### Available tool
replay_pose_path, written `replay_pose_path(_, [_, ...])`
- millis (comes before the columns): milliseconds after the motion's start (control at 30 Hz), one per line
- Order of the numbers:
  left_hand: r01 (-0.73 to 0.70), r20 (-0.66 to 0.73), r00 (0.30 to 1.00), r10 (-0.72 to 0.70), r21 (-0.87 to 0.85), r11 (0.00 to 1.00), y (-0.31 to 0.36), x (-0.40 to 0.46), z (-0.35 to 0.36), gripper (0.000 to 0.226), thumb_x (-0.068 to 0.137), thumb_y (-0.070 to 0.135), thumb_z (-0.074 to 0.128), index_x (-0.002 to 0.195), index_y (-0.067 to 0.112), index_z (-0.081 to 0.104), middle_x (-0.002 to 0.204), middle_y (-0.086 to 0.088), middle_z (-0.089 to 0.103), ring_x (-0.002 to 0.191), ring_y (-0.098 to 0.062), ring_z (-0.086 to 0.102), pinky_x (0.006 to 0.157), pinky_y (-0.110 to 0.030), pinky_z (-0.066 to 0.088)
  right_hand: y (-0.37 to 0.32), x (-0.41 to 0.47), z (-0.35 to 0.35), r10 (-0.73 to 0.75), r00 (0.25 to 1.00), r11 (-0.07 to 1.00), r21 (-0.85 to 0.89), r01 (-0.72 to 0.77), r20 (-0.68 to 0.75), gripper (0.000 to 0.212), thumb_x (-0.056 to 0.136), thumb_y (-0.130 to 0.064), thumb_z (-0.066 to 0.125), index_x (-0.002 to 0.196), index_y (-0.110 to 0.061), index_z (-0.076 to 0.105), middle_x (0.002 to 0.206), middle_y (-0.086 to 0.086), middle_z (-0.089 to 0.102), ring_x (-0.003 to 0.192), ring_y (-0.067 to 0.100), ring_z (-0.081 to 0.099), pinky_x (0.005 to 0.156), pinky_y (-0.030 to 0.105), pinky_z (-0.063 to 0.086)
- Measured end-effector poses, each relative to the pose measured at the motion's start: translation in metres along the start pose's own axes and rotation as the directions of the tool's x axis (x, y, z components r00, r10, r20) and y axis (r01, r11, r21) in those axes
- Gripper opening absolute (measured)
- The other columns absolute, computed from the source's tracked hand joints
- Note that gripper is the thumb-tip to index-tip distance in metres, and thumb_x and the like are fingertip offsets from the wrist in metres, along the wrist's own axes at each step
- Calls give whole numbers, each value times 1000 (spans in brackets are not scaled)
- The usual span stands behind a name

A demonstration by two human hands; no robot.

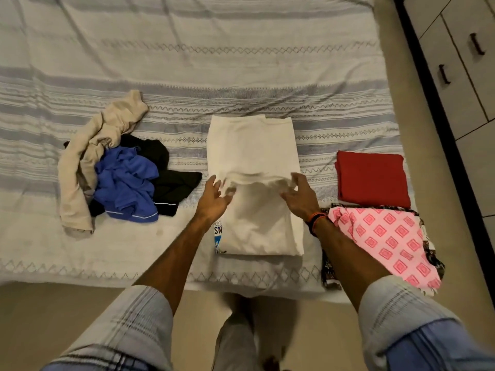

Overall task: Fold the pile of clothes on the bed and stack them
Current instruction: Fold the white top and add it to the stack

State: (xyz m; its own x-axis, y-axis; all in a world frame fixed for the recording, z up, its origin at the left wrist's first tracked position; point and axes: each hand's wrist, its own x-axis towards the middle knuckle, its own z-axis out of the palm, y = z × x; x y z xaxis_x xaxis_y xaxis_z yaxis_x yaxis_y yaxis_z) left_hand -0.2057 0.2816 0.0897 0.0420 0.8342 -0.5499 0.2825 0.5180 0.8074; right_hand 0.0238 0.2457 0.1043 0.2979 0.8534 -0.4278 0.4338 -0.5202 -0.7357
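Care with alignment matters here: the left hand (pixel 214 200) and right hand (pixel 298 198), fingers loosely spread and gripping nothing clearly, smooth the half-folded white shirt (pixel 254 156) near the bed's (pixel 187 62) front edge.

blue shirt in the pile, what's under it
The blue shirt lies on a black garment, which shows at its right and far sides. A beige garment lies along its left. How far either runs beneath it is covered.
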Motion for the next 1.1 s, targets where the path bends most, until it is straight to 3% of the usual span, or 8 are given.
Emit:
replay_pose_path(100, [-50, 53, 998, 41, 185, 982, -4, 24, 4, 85, 87, 14, 72, 154, 16, 20, 157, -6, 31, 142, -24, 34, 115, -44, 34, 3, 21, 13, -20, 997, 998, -56, 25, 80, 73, 89, -10, 69, 150, -11, 28, 146, 16, 46, 124, 33, 55, 104, 47, 46])
replay_pose_path(300, [-137, 233, 973, 9, 540, 830, -65, 18, 19, 78, 81, 15, 76, 148, 18, 37, 150, -5, 44, 136, -22, 43, 106, -20, 30, 60, 10, 49, 40, 941, 925, -369, 93, 336, 47, 90, -17, 66, 134, -10, 53, 132, 12, 61, 122, 29, 56, 102, 34, 44])
replay_pose_path(467, [-355, 423, 906, -34, 800, 484, -120, 14, 40, 81, 86, 14, 66, 154, 19, 23, 163, -2, 15, 148, -20, 19, 118, -28, 16, 104, -2, 77, 94, 846, 728, -616, 301, 525, 66, 91, -17, 58, 150, -10, 30, 157, 12, 29, 142, 28, 32, 114, 36, 31])
replay_pose_path(567, [-409, 428, 903, -21, 876, 256, -142, 15, 48, 80, 90, 11, 57, 156, 13, 12, 164, -8, 0, 151, -26, 5, 123, -39, 11, 126, -9, 87, 2, 852, 583, -693, 424, 524, 73, 90, -11, 53, 154, -5, 17, 163, 19, 11, 149, 30, 17, 120, 37, 20])
replay_pose_path(633, [-429, 435, 900, 7, 885, 179, -157, 16, 51, 80, 92, 9, 51, 156, 9, 3, 164, -11, -5, 151, -29, -1, 123, -43, 7, 140, -11, 94, -23, 864, 545, -718, 433, 503, 73, 91, -4, 47, 155, -4, 11, 163, 20, 4, 151, 33, 11, 122, 42, 17])
replay_pose_path(833, [-466, 462, 885, 57, 878, 107, -178, 22, 48, 80, 90, -7, 39, 155, 7, -5, 163, -12, -11, 150, -33, -6, 120, -56, 14, 174, -4, 101, -169, 850, 456, -725, 516, 499, 63, 80, 11, 38, 143, 10, 38, 149, 31, 36, 136, 45, 41, 105, 60, 41])
replay_pose_path(967, [-468, 464, 884, 57, 878, 106, -166, 18, 45, 68, 97, -5, 39, 155, 6, 5, 164, -13, 0, 150, -32, 8, 114, -48, 31, 168, -4, 94, -142, 836, 432, -727, 534, 529, 64, 95, 11, 34, 154, 2, 10, 162, 24, 9, 150, 35, 14, 122, 49, 17])
replay_pose_path(1100, [-446, 441, 895, 72, 891, 82, -140, 1, 39, 69, 95, -5, 46, 154, 8, 14, 163, -11, 11, 148, -32, 19, 111, -47, 34, 140, -18, 71, -171, 836, 441, -719, 538, 521, 62, 97, 10, 30, 155, -3, 13, 162, 19, 12, 151, 29, 15, 123, 44, 15])
